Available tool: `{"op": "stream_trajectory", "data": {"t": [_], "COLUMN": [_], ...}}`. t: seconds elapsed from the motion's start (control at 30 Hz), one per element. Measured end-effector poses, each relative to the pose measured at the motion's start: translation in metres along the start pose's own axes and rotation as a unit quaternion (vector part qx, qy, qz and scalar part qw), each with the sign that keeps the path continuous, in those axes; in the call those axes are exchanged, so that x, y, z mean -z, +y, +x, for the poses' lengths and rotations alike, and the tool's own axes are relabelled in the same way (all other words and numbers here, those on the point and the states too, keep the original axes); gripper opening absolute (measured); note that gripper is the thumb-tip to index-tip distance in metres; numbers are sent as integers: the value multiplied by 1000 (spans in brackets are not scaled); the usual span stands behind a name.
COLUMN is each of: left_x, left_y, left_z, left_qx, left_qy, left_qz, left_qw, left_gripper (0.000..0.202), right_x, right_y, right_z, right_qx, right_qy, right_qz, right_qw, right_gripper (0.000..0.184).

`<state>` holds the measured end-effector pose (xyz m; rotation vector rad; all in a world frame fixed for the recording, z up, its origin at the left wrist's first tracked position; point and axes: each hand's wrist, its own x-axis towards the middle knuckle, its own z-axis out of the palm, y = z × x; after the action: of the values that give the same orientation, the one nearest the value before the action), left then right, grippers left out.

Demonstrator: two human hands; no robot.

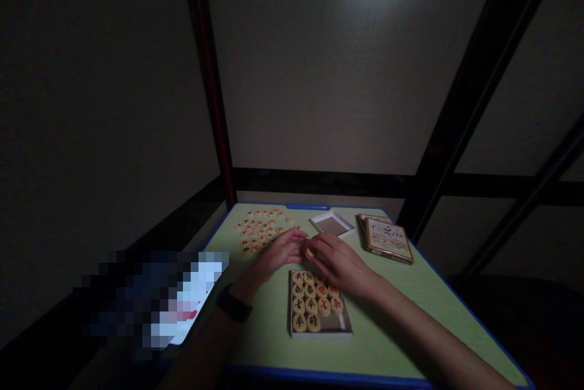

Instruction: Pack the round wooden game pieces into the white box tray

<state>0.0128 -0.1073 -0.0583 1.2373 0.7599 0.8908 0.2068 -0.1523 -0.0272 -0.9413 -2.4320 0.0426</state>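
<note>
My right hand (337, 261) is closed on a round Chinese chess piece (309, 253), held between thumb and fingers above the table. Close beside it is my left hand (283, 249), its fingers stretched towards the right hand; some fingertips are hidden there. Below both hands lies a shallow box (320, 335) with rows of chess pieces, black characters on the left and red ones on the right. Its lower right corner shows bare bottom, and my right hand covers part of its upper right. Loose chess pieces (261, 235) lie spread beyond my left hand.
A white-rimmed open box lid or tray (332, 224) lies at the back of the green table (387, 329). Two flat printed boxes (389, 240) overlap at the right. A lit screen (191, 305), partly pixelated, is at the left edge. A wall stands behind the table.
</note>
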Motion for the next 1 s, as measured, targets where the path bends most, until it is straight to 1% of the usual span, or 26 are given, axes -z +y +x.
{"op": "stream_trajectory", "data": {"t": [0.1, 0.2, 0.27, 0.33, 0.4, 0.47, 0.53, 0.57, 0.63, 0.73, 0.8, 0.87, 0.9, 1.0], "left_x": [2, 2, 0, -1, -2, -1, 1, 2, 2, -2, -7, -11, -12, -11], "left_y": [4, 7, 7, 6, 5, 3, 3, 4, 7, 12, 14, 15, 15, 14], "left_z": [-2, -3, -1, 1, 4, 5, 5, 4, 0, -8, -13, -15, -15, -12], "left_qx": [-11, -11, -2, 8, 9, -6, -26, -39, -70, -123, -140, -143, -145, -153], "left_qy": [45, 61, 69, 75, 75, 65, 47, 27, -37, -147, -194, -211, -203, -149], "left_qz": [30, 53, 65, 80, 94, 108, 139, 162, 222, 300, 325, 334, 336, 334], "left_qw": [998, 997, 996, 994, 993, 992, 989, 986, 972, 934, 915, 908, 908, 918], "left_gripper": [26, 26, 26, 28, 29, 29, 23, 18, 8, 10, 11, 12, 12, 15], "right_x": [23, 34, 33, 29, 25, 24, 24, 25, 28, 31, 32, 30, 29, 24], "right_y": [-20, -33, -37, -37, -36, -34, -33, -33, -32, -31, -32, -31, -30, -26], "right_z": [-25, -55, -69, -77, -79, -79, -78, -78, -79, -80, -79, -77, -75, -68], "right_qx": [-4, -24, -17, -11, -19, -34, -46, -49, -55, -62, -62, -61, -63, -72], "right_qy": [-56, -106, -112, -108, -107, -113, -121, -124, -128, -128, -120, -112, -110, -124], "right_qz": [49, 78, 84, 83, 78, 76, 78, 79, 80, 83, 91, 103, 108, 121], "right_qw": [997, 991, 990, 991, 991, 990, 989, 988, 987, 986, 987, 987, 986, 982], "right_gripper": [26, 26, 28, 29, 29, 29, 30, 30, 28, 24, 19, 14, 13, 17]}}
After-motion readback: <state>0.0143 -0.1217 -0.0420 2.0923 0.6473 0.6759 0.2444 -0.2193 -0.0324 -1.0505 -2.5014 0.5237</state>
